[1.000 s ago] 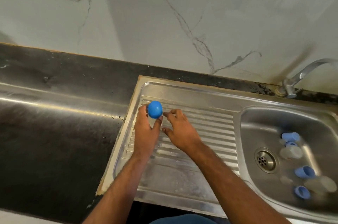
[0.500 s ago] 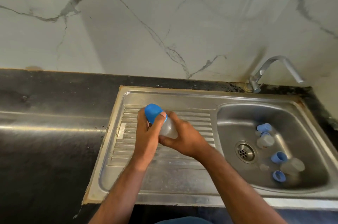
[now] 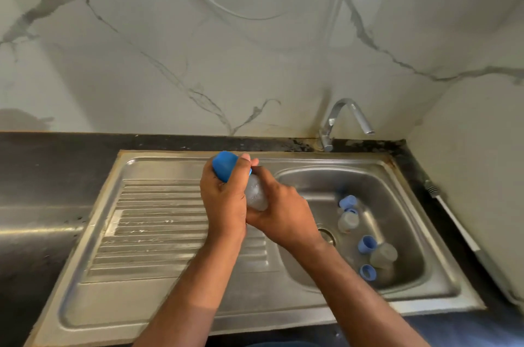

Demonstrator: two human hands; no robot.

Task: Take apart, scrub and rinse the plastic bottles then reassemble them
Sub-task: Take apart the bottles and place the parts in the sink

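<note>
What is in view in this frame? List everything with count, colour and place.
Held bottle: 1, clear, blue cap, between the hands above the sink's drainboard.
Loose caps: 3, blue, in the basin.
Clear bottle parts: at least 2, in the basin; too blurred to tell more.
Sink: 1, steel, set in the dark counter.
Tap: 1, chrome, behind the basin.
Left hand: grips the cap.
Right hand: grips the bottle body.
</note>
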